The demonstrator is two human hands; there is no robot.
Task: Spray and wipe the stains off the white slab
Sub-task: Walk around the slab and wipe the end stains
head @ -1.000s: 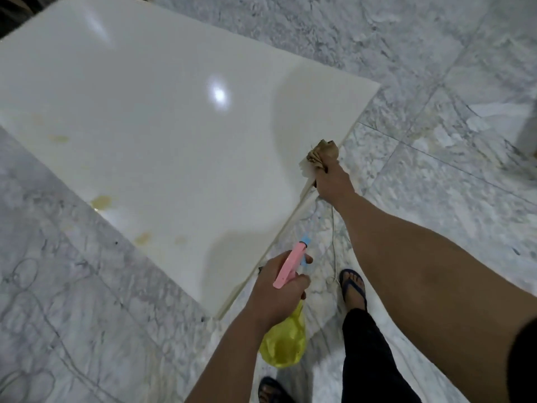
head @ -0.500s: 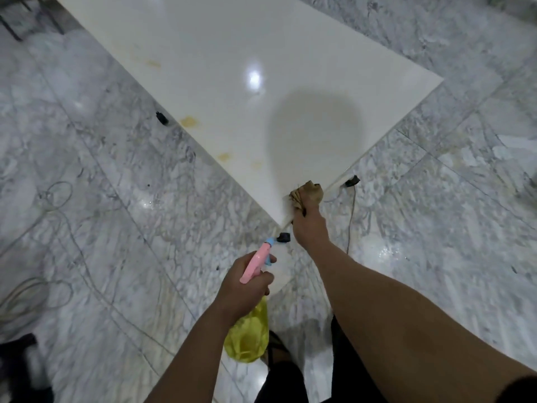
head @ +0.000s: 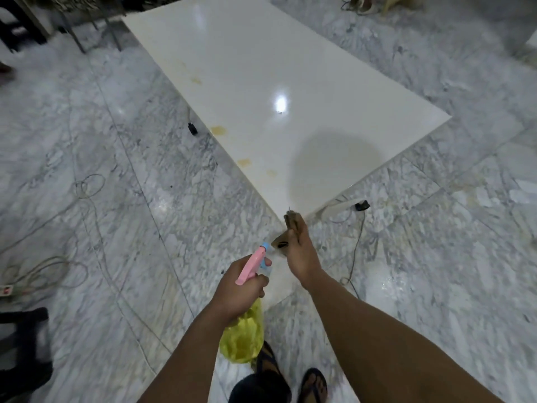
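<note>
Your left hand [head: 242, 289] is wrapped around the neck of the spray bottle [head: 244, 324], fingers curled tight on it, with the pink trigger head and its blue nozzle pointing up and away from you toward the near corner of the slab [head: 290, 82]. The bottle's yellow body hangs below your fist, over your sandalled feet. Your right hand [head: 302, 251] is closed on a crumpled brown rag [head: 290, 225], which bunches out above and to the left of your fingers; it is held just short of the slab's near corner, and you cannot tell from here whether the cloth touches the edge. The white slab lies flat over the grey marble floor [head: 116, 199], stretching away from you to the upper left. Yellowish stains [head: 218, 130] sit along its left edge: one larger blot midway, two fainter ones nearer you, and a pale one farther up. Thin cables [head: 87, 184] loop across the floor on your left, ending in a power strip [head: 7, 290] at the left edge
</note>
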